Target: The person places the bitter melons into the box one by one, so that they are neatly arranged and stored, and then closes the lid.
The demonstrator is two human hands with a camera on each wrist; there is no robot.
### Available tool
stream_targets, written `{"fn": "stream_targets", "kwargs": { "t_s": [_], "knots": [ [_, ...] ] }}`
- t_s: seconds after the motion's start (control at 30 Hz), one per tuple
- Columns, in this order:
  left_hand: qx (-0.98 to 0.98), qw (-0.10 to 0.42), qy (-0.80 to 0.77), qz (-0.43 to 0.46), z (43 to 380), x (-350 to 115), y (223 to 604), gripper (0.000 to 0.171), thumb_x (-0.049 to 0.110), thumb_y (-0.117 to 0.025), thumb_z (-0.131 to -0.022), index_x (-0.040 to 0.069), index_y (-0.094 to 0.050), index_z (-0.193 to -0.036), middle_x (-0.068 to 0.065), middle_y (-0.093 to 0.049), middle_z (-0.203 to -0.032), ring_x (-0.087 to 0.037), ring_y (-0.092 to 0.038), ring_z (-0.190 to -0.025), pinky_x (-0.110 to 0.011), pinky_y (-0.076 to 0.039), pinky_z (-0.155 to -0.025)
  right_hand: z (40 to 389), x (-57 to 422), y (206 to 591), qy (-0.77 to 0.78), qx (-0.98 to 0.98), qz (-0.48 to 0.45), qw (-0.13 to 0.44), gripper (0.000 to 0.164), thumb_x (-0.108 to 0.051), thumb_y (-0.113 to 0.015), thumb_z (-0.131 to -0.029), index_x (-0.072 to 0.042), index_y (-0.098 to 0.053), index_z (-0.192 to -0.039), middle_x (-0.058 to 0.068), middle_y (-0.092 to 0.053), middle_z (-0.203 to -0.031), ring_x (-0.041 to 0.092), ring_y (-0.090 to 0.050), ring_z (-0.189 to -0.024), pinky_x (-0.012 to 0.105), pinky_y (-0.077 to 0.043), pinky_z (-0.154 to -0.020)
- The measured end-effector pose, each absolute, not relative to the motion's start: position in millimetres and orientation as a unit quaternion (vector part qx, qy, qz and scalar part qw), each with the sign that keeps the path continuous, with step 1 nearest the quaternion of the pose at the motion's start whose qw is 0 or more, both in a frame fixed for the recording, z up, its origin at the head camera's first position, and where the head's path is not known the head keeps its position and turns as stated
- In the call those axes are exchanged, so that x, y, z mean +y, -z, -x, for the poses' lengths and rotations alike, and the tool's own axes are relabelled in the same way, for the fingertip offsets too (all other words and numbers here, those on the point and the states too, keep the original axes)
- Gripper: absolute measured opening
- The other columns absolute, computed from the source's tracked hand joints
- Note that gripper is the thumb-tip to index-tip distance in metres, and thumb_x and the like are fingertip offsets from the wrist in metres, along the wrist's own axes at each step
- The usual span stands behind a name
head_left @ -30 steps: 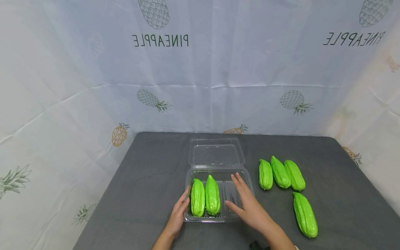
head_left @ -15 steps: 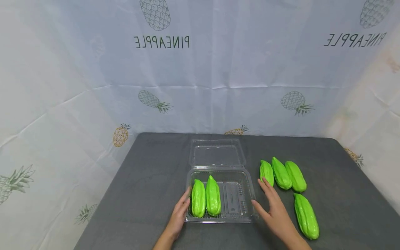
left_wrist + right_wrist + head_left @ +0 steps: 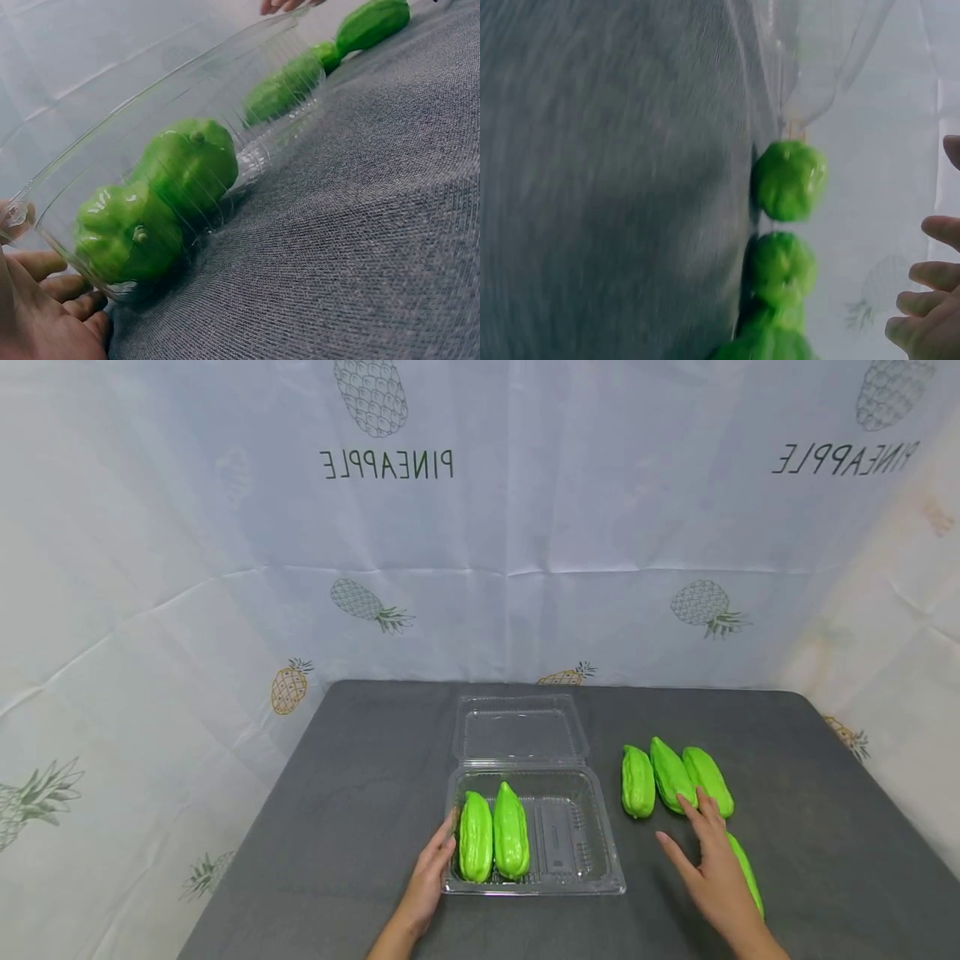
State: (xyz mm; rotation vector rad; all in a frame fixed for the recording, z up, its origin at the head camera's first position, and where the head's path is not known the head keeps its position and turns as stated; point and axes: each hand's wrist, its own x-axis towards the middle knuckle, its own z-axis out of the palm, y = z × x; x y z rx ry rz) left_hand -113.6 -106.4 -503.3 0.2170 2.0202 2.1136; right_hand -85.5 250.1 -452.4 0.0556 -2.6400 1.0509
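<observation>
A clear plastic clamshell box point(image 3: 558, 887) lies with its lid folded back. Two green bitter melons point(image 3: 476, 837) point(image 3: 135, 232) sit side by side in its left half. My left hand point(image 3: 431, 868) holds the box at its left edge, thumb at the rim and fingers along the outer wall point(image 3: 56, 300). To the right of the box, my right hand point(image 3: 716, 868) is spread in the air, holding nothing. It partly covers a near bitter melon point(image 3: 748, 872). Beyond its fingertips are several bitter melons, including a middle one point(image 3: 671, 772) and a left one point(image 3: 637, 781).
The box's hinged lid point(image 3: 521, 729) lies flat toward the back of the dark grey table point(image 3: 337, 827). A pineapple-print cloth point(image 3: 487, 527) hangs behind the table and at both sides. In the right wrist view, bitter melons point(image 3: 789, 180) stand in a row, somewhat blurred.
My right hand has moved right, from over the box to above the near loose bitter melon. The left hand and the box have stayed in place.
</observation>
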Motion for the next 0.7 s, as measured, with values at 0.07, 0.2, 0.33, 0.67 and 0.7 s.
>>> {"fn": "stream_targets", "kwargs": {
  "t_s": [0.07, 0.2, 0.33, 0.67, 0.7],
  "knots": [
    [0.684, 0.105, -0.718, -0.073, 113.7, -106.5, 503.2, 0.06, 0.031, -0.032, -0.102, -0.004, -0.013, -0.147, -0.02, -0.009, -0.155, -0.028, -0.003, -0.14, 0.001, -0.018, -0.097, 84.7, 255.2, 453.0, -0.358, -0.922, -0.01, 0.149, 0.064, -0.021, -0.06, -0.091, 0.01, -0.032, -0.139, 0.032, -0.007, -0.152, 0.048, 0.004, -0.139, 0.069, -0.001, -0.105],
    [0.684, 0.107, -0.718, -0.073, 113.6, -106.6, 502.8, 0.061, 0.031, -0.032, -0.102, -0.004, -0.013, -0.147, -0.02, -0.009, -0.155, -0.03, -0.001, -0.14, 0.001, -0.018, -0.096, 82.0, 265.2, 454.7, -0.338, -0.93, 0.015, 0.146, 0.063, -0.023, -0.06, -0.092, 0.012, -0.033, -0.137, 0.034, -0.004, -0.151, 0.049, 0.006, -0.138, 0.067, 0.003, -0.107],
    [0.684, 0.106, -0.718, -0.073, 113.7, -106.5, 503.3, 0.061, 0.031, -0.032, -0.102, -0.004, -0.013, -0.147, -0.02, -0.009, -0.155, -0.03, -0.001, -0.141, 0.001, -0.018, -0.096, 79.9, 274.7, 457.7, -0.32, -0.937, 0.046, 0.132, 0.064, -0.025, -0.059, -0.092, 0.013, -0.034, -0.137, 0.036, -0.003, -0.149, 0.053, 0.005, -0.136, 0.068, 0.003, -0.106],
    [0.683, 0.106, -0.719, -0.073, 113.5, -106.5, 504.5, 0.06, 0.031, -0.031, -0.102, -0.004, -0.013, -0.147, -0.02, -0.009, -0.155, -0.03, -0.002, -0.14, 0.001, -0.019, -0.096, 79.9, 290.7, 466.2, -0.306, -0.944, 0.092, 0.085, 0.067, -0.031, -0.058, -0.092, 0.013, -0.035, -0.136, 0.04, -0.009, -0.146, 0.056, -0.001, -0.134, 0.073, -0.014, -0.098],
    [0.683, 0.105, -0.719, -0.074, 113.6, -106.5, 504.5, 0.06, 0.031, -0.031, -0.102, -0.004, -0.013, -0.147, -0.02, -0.009, -0.155, -0.03, -0.002, -0.14, 0.001, -0.018, -0.096, 80.2, 291.5, 467.1, -0.303, -0.944, 0.094, 0.085, 0.067, -0.031, -0.059, -0.092, 0.014, -0.035, -0.135, 0.041, -0.01, -0.145, 0.057, -0.002, -0.133, 0.072, -0.013, -0.099]
  ]
}}
